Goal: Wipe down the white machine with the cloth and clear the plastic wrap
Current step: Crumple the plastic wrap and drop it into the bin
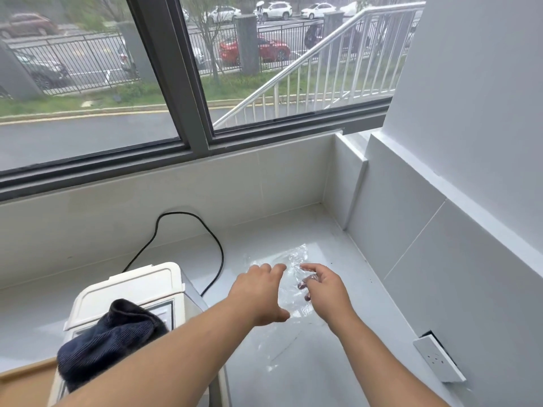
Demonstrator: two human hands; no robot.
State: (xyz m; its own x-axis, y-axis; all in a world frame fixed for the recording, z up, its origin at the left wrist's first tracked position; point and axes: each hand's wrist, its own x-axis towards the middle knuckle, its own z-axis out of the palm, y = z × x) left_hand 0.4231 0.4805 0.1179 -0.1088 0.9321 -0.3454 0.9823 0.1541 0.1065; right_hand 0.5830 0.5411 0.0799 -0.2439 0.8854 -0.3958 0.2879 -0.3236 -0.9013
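Two hands at the plastic wrap (295, 255): left hand (258, 292) grip spread, right hand (327, 292) pinching it, fingertips (302, 286) veiled by film.

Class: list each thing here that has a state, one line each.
Clear crumpled plastic wrap: on counter, pinched by right hand.
Left hand: open, at wrap's edge.
Dark blue ribbed cloth: draped over machine.
White boxy machine: lid shut.
White wall socket: nothing plugged in.

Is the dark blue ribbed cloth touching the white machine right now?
Touching. The head view shows the dark blue ribbed cloth draped over the white plastic machine.
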